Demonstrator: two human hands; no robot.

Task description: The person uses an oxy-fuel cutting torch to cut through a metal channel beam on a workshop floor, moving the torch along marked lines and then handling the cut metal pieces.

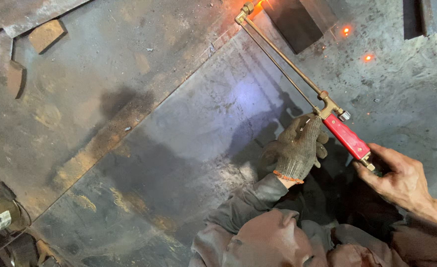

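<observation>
I am holding a cutting torch [297,79] with both hands, its long thin brass tubes reaching up and away to a bent tip [244,11] near the top edge, where an orange glow is showing against the steel. My left hand [297,147], in a coarse grey knit glove with an orange cuff band, is wrapping around the torch just below the brass valve block, fingers curled shut on it. My right hand [401,178], bare and grimy, is pinching the tail end of the smooth red handle [346,136], closed on it. The torch is lying over a broad flat steel plate [179,148], dull grey, scuffed and streaked with rust. Orange sparks [367,58] are glowing on the rough floor beyond. A dark rectangular block [300,22] is sitting beside the tip. Small rusty offcuts [44,34] are lying at upper left.
</observation>
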